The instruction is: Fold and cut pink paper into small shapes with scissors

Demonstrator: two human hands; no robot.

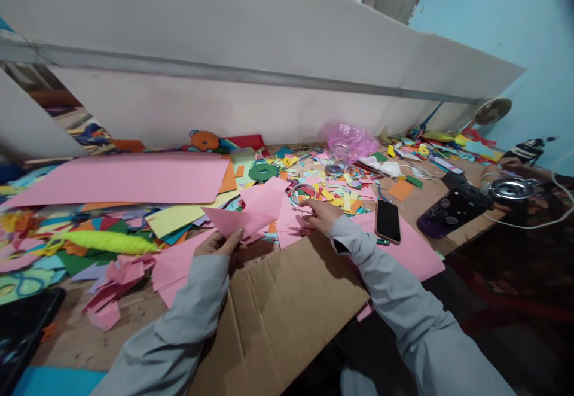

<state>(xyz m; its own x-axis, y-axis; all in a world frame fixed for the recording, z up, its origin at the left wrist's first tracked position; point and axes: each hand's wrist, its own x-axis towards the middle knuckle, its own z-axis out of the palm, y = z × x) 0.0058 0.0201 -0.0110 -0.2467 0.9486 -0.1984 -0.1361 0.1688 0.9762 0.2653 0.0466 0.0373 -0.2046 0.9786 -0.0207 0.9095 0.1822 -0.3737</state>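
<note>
My left hand [219,243] pinches a folded piece of pink paper [244,219] between thumb and fingers, its pointed flaps standing up. My right hand [321,215] is just right of that paper, fingers bent together at the tips. A thin, pale, slender thing shows at those fingertips, too small to name. Directly behind them lies a roll of tape [303,192]. Below both hands a sheet of brown cardboard [282,318] slopes toward me, with creases across it. Loose pink sheets [177,264] lie under and beside my left wrist.
A phone [387,221] lies on pink paper to the right, near a dark tumbler [452,207]. A large pink sheet [125,177] covers the back left. Paper scraps [341,192] and a pink plastic bag [352,142] crowd the back. Another person's arm [515,168] shows at far right.
</note>
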